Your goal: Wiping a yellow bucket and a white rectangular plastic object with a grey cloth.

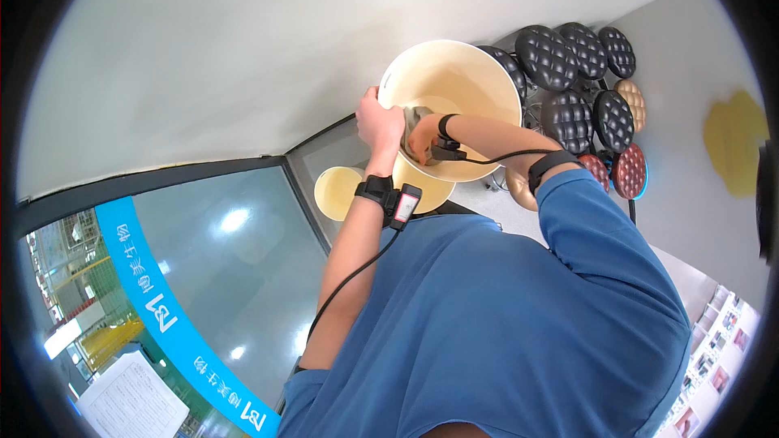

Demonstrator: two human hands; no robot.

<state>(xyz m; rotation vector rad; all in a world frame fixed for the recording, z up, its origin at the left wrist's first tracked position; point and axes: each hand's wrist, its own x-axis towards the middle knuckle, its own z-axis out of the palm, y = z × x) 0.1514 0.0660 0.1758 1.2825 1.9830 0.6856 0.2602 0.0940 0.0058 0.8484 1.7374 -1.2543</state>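
A large cream-coloured bucket (481,85) is held up in front of me, its open mouth towards the camera. My left hand (381,121) grips its rim at the left side. Inside the mouth, my right hand (422,137) presses a grey-brown cloth (416,115) against the inner wall near that rim. Part of the cloth is hidden by the fingers. Both wrists wear black straps with small cabled devices. Below the bucket, partly covered by it, is another cream-coloured bucket (423,185).
A smaller-looking cream bucket (338,193) stands by the wall at the left. Several round stools with quilted black seats (546,58), plus red (629,170) and tan ones (630,103), crowd the right. A glass panel with a blue band (143,280) is at lower left.
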